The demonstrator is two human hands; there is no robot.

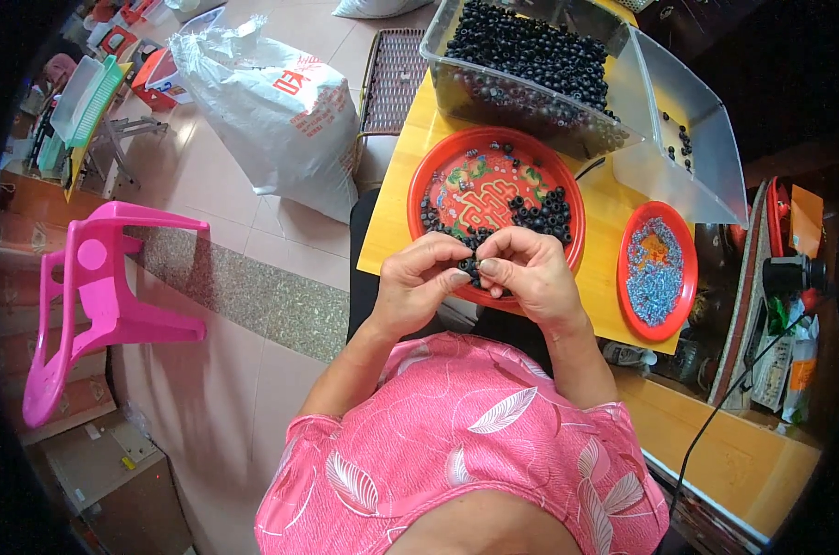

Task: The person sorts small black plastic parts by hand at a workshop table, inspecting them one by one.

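Observation:
Over the near rim of a round red tray (578,222), my left hand (418,282) and my right hand (533,275) meet with thumbs and forefingers pinched. A small black bead-like piece (468,265) shows between the fingertips; its exact shape is partly hidden. Loose black beads (547,217) lie heaped at the tray's right side, and more are scattered along its left and far edges. To the right, an oval red tray (630,316) holds many tiny bluish clear beads (655,282).
On the yellow table (387,231), a clear plastic bin (530,106) full of black beads stands at the back, beside another clear container (637,171) with a few. A white woven sack (262,120), a brown wicker seat (394,83) and a pink plastic chair (96,277) are at left.

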